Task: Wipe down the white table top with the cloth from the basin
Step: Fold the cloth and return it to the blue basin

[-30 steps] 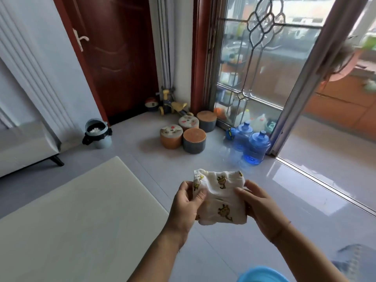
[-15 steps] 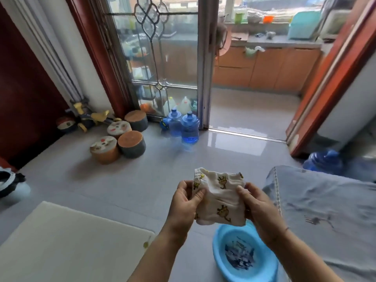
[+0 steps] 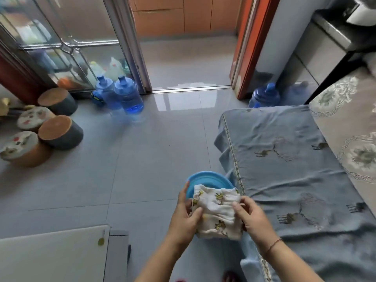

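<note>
The white table top (image 3: 50, 255) showed its corner at the near left. To its right, the left hand (image 3: 186, 218) and right hand (image 3: 252, 217) each gripped one side of the folded cloth (image 3: 216, 212) (white, printed with small yellow animals), held over the blue basin (image 3: 205, 179) on the floor. A blue bedcover (image 3: 295, 169) lay to the right. Two water bottles (image 3: 127, 94) stood far left beside the glass door (image 3: 67, 37).

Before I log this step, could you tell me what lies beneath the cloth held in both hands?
The blue basin sits on the floor below the cloth, which the left hand and right hand grip. Only its far rim shows; the cloth hides its inside.
</note>
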